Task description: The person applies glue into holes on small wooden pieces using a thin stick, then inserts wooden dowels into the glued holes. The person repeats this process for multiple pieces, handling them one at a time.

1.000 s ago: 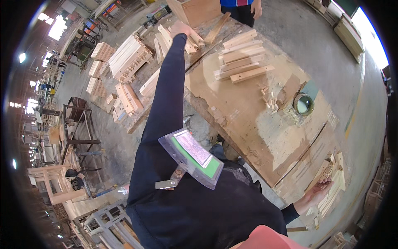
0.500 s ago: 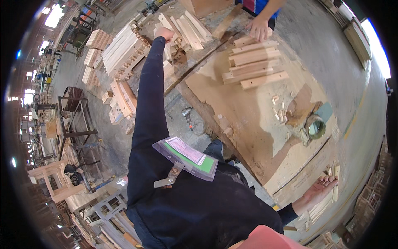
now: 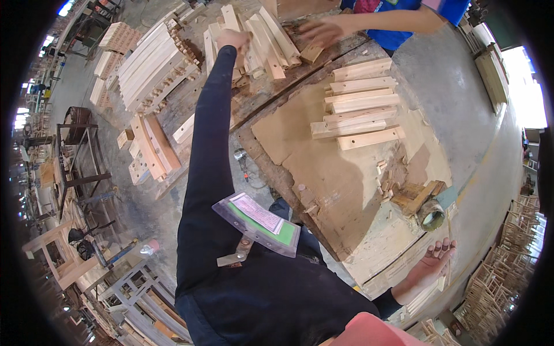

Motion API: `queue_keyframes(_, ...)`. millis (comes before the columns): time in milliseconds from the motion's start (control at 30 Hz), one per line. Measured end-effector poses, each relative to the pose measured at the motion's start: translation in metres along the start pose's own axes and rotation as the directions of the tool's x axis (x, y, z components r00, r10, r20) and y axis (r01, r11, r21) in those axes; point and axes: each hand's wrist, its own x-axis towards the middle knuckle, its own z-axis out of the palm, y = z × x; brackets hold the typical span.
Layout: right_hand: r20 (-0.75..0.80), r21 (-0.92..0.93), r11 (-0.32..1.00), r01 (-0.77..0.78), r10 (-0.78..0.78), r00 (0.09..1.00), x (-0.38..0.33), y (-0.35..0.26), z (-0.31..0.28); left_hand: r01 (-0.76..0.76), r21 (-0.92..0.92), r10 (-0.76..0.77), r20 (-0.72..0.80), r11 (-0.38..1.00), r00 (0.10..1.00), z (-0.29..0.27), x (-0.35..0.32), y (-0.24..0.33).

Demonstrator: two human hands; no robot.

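Observation:
My left hand [image 3: 233, 39] reaches far out at the upper left, its fingers closed round a pale wooden bar [image 3: 229, 18] at the pile of bars [image 3: 266, 43]. My right hand [image 3: 427, 270] is over the right end of the worktable, palm up, fingers loosely bent and apart, holding nothing I can see. Thin wooden strips [image 3: 426, 295] lie beneath it. Several bars with holes [image 3: 369, 138] lie in a row on the brown board [image 3: 323, 173]. Beside them are small dowels [image 3: 381, 167], a wooden block [image 3: 412, 196] and a round open container [image 3: 433, 219].
A co-worker's hand [image 3: 323, 30] reaches over the table's far side. Stacked bars [image 3: 153, 72] stand at the left, with curved wooden pieces [image 3: 154, 147] nearer. A power tool [image 3: 242, 161] is low beside the table. A metal stand [image 3: 83, 155] stands further left.
My right hand has come away from a thin strip at the table's right end. My left hand stays at the bar pile. The co-worker's hand has moved left from the bar row.

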Motion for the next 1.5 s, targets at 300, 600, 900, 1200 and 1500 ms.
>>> queue_keyframes(300, 0.516, -0.172, 0.978, 0.115, -0.01, 0.857, -0.006, 0.032, 0.114, 0.019, 0.197, 0.062, -0.397, 0.98, 0.916, -0.043, 0.064, -0.062)
queue_keyframes(600, 0.955, 0.143, 0.786, 0.602, -0.268, 0.124, -0.036, 0.096, 0.341, -0.417, 0.394, 0.57, -0.473, 0.819, 0.671, -0.036, -0.002, -0.064)
queue_keyframes(900, 0.968, 0.19, 0.668, 0.719, -0.248, -0.025, -0.027, 0.233, 0.513, -0.002, -0.236, -0.032, -0.141, 0.972, 0.989, 0.01, -0.044, -0.119)
queue_keyframes(1200, 0.959, -0.052, 0.706, 0.706, -0.162, 0.232, -0.016, 0.297, 0.585, 0.187, -0.652, -0.013, 0.261, 0.735, 0.965, 0.008, -0.032, -0.101)
queue_keyframes(1500, 0.954, -0.23, 0.822, 0.521, 0.084, 0.29, -0.013, 0.307, 0.59, 0.166, -0.782, 0.192, 0.343, 0.6, 0.92, 0.001, -0.053, -0.088)
